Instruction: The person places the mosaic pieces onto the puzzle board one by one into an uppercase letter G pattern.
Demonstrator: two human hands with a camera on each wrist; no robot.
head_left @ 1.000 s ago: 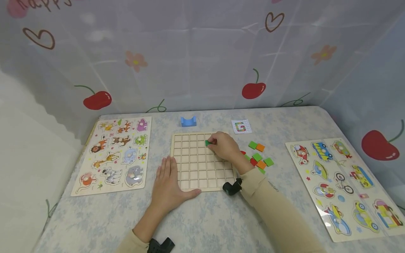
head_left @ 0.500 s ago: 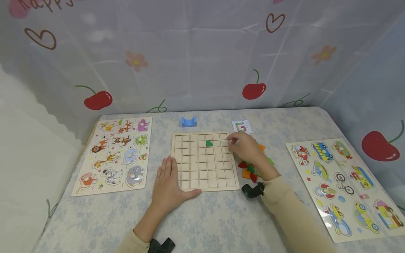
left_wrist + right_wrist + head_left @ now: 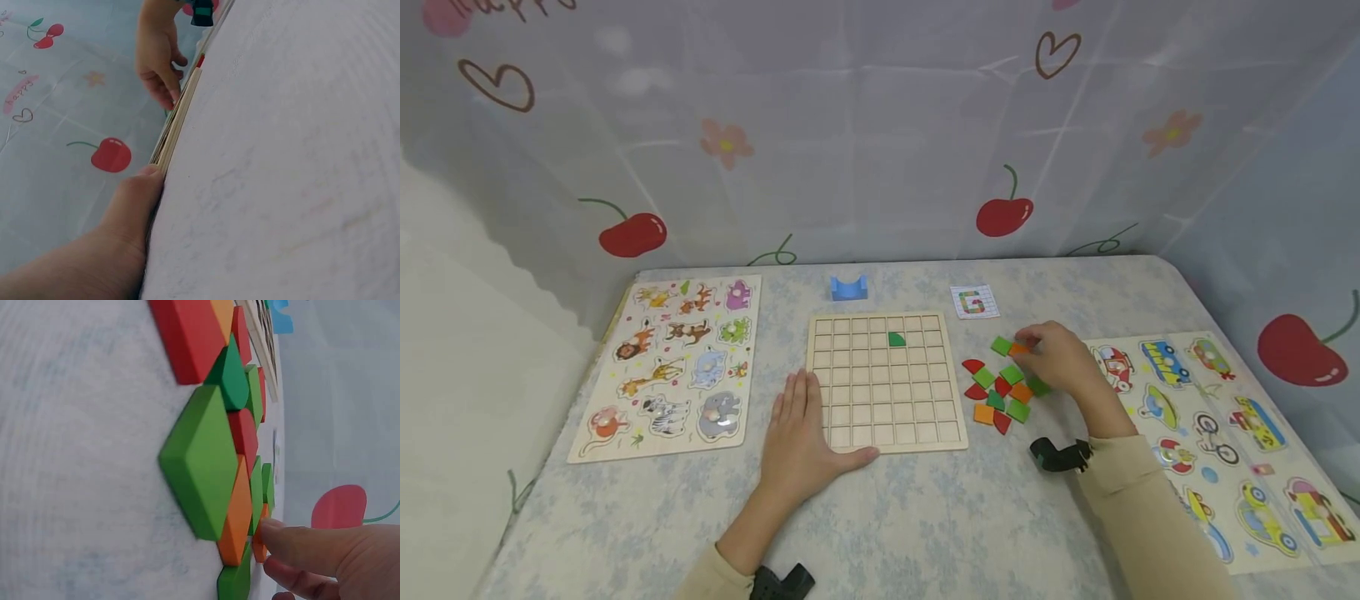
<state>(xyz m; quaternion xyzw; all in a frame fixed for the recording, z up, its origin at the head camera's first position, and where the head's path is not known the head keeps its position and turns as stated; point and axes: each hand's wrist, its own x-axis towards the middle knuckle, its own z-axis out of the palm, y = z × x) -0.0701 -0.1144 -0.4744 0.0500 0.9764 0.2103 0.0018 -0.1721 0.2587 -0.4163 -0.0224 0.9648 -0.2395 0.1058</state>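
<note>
My left hand (image 3: 797, 442) lies with straight fingers along the left side of a wooden grid board (image 3: 883, 408), its thumb at the near edge. In the left wrist view that thumb (image 3: 134, 200) presses against the board's corner. One dark green quarter-circle tile (image 3: 897, 339) sits in a cell of the upper part of the grid. At the far right of the loose tiles, my right hand (image 3: 1062, 362) pinches an orange square tile (image 3: 1017, 349) between thumb and finger. In the right wrist view the thumb (image 3: 300, 544) overlaps that orange tile.
Several green, orange and red tiles (image 3: 1002, 387) lie right of the board. Behind are a pattern card (image 3: 974, 302) and a blue holder (image 3: 848, 288). An animal puzzle (image 3: 666, 367) lies left, a vehicle puzzle (image 3: 1225, 442) right, partly under the right forearm.
My right hand has left the green quarter-circle in the grid and moved right to the orange tile, uncovering the loose tiles. The left hand has stayed in place.
</note>
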